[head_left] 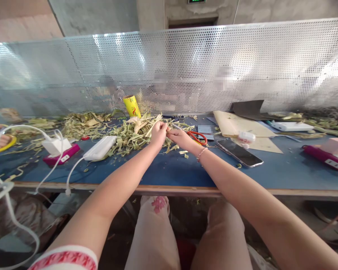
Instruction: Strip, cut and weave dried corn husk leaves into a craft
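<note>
My left hand [158, 132] and my right hand [179, 137] meet over the blue tabletop [163, 168], at the near edge of a heap of pale green leaf strips [129, 133]. Both hands are closed in a pinch on the same thin leaf strip [167, 129], fingertips almost touching. A bead bracelet sits on my right wrist. Red-handled scissors [198, 137] lie just right of my right hand. A yellow roll [132, 106] stands upright behind the heap.
A black phone [240, 152] lies right of the scissors, beside tan paper sheets [236, 125]. A white power bank [100, 147] and white charger with cables rest at left, pink devices [61, 154] at both sides. A perforated metal screen [186, 67] closes the back.
</note>
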{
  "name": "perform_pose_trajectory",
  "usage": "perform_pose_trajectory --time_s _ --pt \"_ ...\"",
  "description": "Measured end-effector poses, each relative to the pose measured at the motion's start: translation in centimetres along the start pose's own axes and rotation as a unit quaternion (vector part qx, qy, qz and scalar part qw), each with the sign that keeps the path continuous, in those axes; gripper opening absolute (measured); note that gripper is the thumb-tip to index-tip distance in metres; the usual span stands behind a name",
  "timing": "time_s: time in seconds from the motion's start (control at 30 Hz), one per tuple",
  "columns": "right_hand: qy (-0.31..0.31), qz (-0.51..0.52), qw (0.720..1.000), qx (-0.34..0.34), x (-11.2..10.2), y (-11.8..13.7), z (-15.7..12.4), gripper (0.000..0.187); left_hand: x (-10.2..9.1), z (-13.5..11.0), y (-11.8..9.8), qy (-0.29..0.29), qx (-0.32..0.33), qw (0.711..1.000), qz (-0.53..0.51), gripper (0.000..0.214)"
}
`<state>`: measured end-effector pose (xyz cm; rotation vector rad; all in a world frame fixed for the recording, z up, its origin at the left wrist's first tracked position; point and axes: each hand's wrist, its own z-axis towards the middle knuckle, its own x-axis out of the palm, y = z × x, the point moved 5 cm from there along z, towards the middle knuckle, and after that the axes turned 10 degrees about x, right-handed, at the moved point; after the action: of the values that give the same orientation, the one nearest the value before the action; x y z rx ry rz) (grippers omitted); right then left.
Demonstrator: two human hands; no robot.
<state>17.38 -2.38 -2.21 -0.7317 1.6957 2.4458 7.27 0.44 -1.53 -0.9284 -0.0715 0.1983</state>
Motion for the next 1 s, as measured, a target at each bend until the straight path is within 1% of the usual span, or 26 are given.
perform_pose_trajectory --time_s 0.17,0.37,0.47,0.57,0.63,0.73,0.8,0.9,0.93,1.0 --pt "0.025 0.014 1.0 -0.007 0.1 0.2 -0.1 0.028 0.3 -0.3 0.1 -0.016 -0.017 1.0 -0.016 0.021" --pt "0.047 0.008 0.999 -0.004 0.0 0.8 -0.9 0.026 0.7 -0.8 0.5 -0.011 -0.024 0.999 -0.032 0.019" --pt "0.065 0.029 0.997 -0.007 -0.2 0.9 -1.0 0.029 0.8 -0.7 0.1 0.009 -0.011 0.999 -0.04 0.019" --pt "0.075 0.072 0.994 -0.017 -0.7 0.6 -0.8 0.031 0.9 -0.4 -0.2 0.063 -0.004 0.996 -0.066 0.021" --pt "0.051 0.106 0.993 -0.019 -1.4 0.1 -0.4 0.03 1.2 -0.3 0.0 0.124 -0.029 0.987 -0.096 0.022" --pt "-0.005 0.132 0.991 0.002 -2.5 -0.8 0.1 0.028 1.8 -0.5 0.7 0.214 -0.087 0.963 -0.139 0.024" --pt "-0.022 0.125 0.992 0.024 -3.0 -1.3 0.3 0.026 2.1 -0.7 1.0 0.246 -0.114 0.951 -0.147 0.02" --pt "-0.042 0.075 0.995 0.049 -3.7 -1.8 0.5 0.024 1.9 -0.7 1.5 0.244 -0.156 0.948 -0.131 0.012" --pt "-0.065 0.044 0.995 0.056 -4.2 -2.0 0.5 0.023 1.8 -0.6 1.6 0.233 -0.166 0.95 -0.122 0.011" --pt "-0.142 -0.046 0.986 0.08 -5.5 -2.6 0.5 0.022 1.4 -0.4 1.7 0.205 -0.177 0.957 -0.102 0.01"
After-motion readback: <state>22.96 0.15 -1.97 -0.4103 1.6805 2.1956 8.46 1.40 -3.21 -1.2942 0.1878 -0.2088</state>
